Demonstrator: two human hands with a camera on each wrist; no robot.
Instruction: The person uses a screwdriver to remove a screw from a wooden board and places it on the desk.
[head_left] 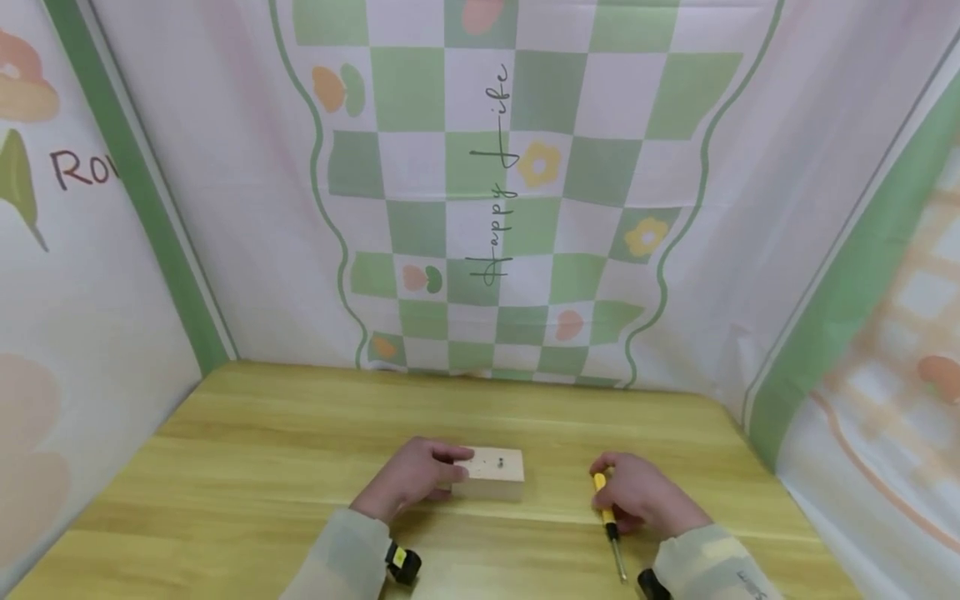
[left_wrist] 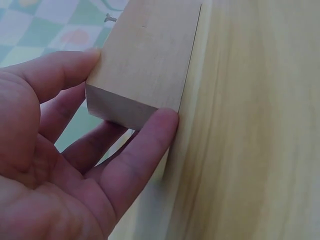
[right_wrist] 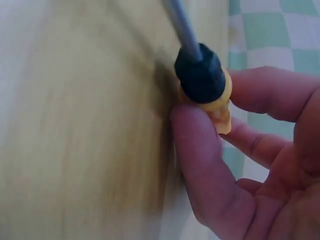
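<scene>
A pale wooden block [head_left: 491, 475] lies on the table, with a small screw [head_left: 501, 462] standing up from its top face. My left hand [head_left: 416, 475] grips the block's left end; in the left wrist view the thumb and fingers [left_wrist: 145, 155] press its edges, and the screw [left_wrist: 110, 18] pokes out from one face. To the right, my right hand [head_left: 637, 490] holds a screwdriver [head_left: 608, 518] with a yellow and black handle. Its metal shaft points toward the table's near side. The right wrist view shows thumb and fingers pinching the black-collared handle [right_wrist: 201, 75].
The wood-grained table [head_left: 300, 417] reaches back to a hanging cloth [head_left: 480, 208] with green and white checks. More printed cloth stands at the left [head_left: 90, 333] and right sides. A black wrist camera [head_left: 403, 565] sits at the left sleeve.
</scene>
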